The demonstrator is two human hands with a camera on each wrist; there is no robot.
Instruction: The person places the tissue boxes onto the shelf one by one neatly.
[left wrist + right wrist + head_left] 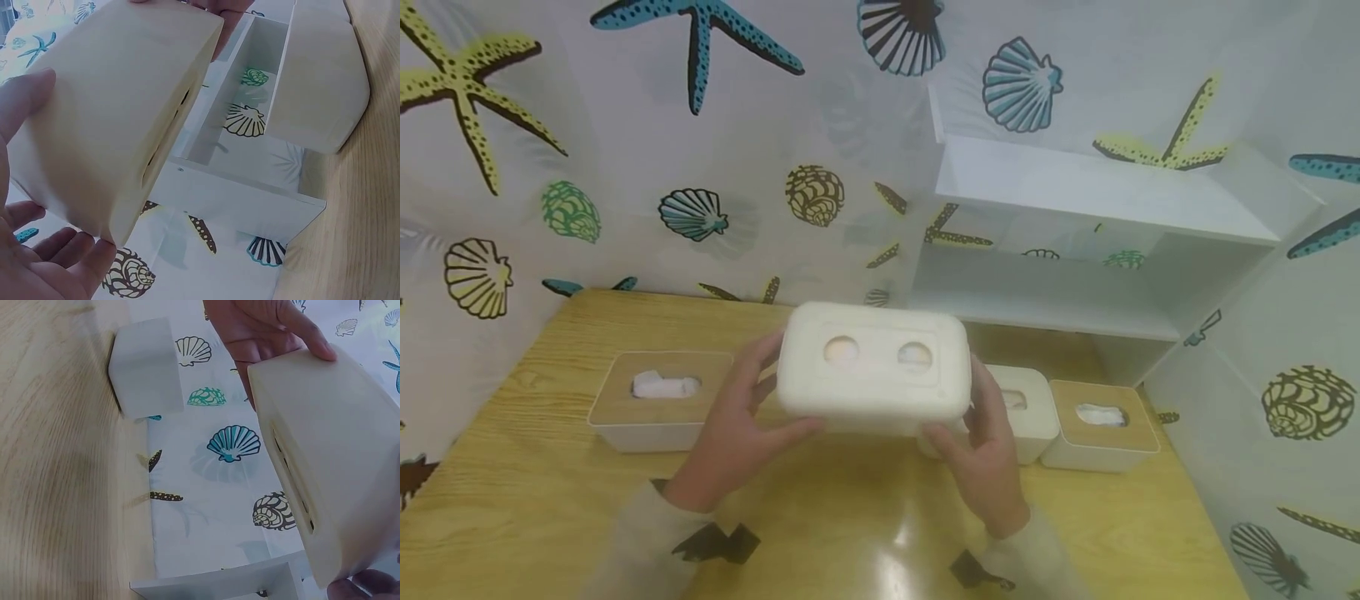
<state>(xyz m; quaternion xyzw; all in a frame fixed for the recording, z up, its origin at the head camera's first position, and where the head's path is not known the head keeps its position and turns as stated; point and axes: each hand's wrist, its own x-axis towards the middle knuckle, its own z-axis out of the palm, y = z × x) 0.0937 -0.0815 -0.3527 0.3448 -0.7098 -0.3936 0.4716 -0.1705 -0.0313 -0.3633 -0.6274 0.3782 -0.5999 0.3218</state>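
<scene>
Held up over the table is a cream tissue box (874, 392) with rounded corners, two round holes showing in its upward face in the head view. My left hand (737, 425) grips its left end, thumb along the near side; in the left wrist view the fingers (69, 253) wrap one edge. At the opposite end my right hand (981, 442) holds it, thumb on the near lower edge. Seen from the right wrist, a narrow slot runs along the edge face of the tissue box (331, 450), and only fingertips (369, 587) of the right hand show.
On the wooden table (820, 525) a wood-lidded tissue box (617, 400) stands left. To the right, a cream tissue box (1033, 404) is partly hidden by my right hand, beside another wood-lidded tissue box (1131, 421). A white shelf unit (1075, 187) stands behind, against shell-patterned walls.
</scene>
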